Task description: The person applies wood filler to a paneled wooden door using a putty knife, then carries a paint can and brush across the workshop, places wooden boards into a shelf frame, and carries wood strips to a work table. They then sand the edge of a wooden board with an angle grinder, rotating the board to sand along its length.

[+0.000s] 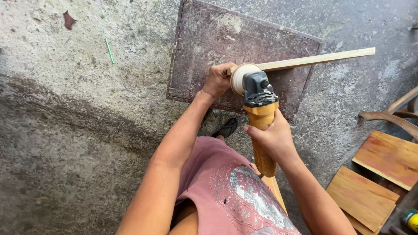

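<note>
My right hand (272,139) grips a yellow angle grinder (260,117); at eleven o'clock, my left hand (216,80) clamps a pale, smooth wooden strip (318,59).

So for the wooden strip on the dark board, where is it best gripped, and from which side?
Probably at the near end, from the left, as the left hand does now. The wooden strip is long and thin, lying across the dark board, and the grinder in the right hand works on that end, so a grip close by should steady it.
</note>
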`<state>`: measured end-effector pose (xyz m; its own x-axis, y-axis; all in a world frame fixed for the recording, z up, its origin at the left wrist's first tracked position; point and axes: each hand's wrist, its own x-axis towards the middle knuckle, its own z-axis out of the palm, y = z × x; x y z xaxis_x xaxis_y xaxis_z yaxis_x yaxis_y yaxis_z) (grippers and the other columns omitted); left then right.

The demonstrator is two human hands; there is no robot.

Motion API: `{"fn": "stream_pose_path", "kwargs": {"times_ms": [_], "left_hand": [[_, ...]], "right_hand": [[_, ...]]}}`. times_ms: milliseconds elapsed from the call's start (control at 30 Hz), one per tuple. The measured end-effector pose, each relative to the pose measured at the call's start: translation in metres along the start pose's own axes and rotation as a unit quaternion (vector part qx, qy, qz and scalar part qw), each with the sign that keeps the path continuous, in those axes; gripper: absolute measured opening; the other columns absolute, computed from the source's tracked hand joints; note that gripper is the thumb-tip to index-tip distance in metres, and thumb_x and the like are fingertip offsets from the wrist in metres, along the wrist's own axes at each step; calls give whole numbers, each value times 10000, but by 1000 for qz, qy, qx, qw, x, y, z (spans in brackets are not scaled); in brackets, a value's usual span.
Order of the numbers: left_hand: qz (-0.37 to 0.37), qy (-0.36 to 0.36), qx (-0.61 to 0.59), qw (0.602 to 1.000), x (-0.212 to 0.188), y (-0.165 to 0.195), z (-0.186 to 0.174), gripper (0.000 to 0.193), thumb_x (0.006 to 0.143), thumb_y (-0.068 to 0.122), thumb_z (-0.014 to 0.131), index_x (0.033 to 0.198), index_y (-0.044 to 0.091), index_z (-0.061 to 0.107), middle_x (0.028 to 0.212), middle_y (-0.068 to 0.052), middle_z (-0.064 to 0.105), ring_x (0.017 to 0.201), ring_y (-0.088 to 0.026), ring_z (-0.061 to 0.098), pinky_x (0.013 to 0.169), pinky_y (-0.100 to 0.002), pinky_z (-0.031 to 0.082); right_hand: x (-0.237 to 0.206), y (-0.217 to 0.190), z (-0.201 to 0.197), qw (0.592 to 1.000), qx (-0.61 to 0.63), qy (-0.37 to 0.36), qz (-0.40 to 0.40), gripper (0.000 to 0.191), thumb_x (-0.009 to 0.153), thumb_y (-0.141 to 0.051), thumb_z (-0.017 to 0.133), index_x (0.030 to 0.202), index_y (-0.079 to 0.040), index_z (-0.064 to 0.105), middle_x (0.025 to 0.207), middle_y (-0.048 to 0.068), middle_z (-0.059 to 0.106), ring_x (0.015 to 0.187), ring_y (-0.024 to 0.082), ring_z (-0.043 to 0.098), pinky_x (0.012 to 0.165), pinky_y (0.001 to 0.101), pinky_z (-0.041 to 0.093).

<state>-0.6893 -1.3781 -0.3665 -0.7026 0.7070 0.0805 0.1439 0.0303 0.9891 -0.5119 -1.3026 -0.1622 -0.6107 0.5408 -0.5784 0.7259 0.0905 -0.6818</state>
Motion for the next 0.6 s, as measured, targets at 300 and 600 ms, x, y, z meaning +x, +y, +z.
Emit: {"fn": "stream_pose_path", "kwargs": {"times_ms": [300,600], "left_hand": [[47,-3,3,999,-12,-4,8,155,875,60,757,1028,79,760,980,-120,765,882,-267,769,759,-347,601],[63,-1,16,998,-15,-8,12,213,924,17,673,1108,84,758,1021,-124,765,937,-278,769,797,-360,617]], "right_hand": [[7,6,-12,997,-57,-13,58,631,674,-200,864,1223,-46,592,1056,78,728,939,173,706,839,351,573],[4,22,-21,999,-14,-3,48,633,679,-201,860,1226,-36,586,1069,79,716,948,169,698,843,348,571]]}}
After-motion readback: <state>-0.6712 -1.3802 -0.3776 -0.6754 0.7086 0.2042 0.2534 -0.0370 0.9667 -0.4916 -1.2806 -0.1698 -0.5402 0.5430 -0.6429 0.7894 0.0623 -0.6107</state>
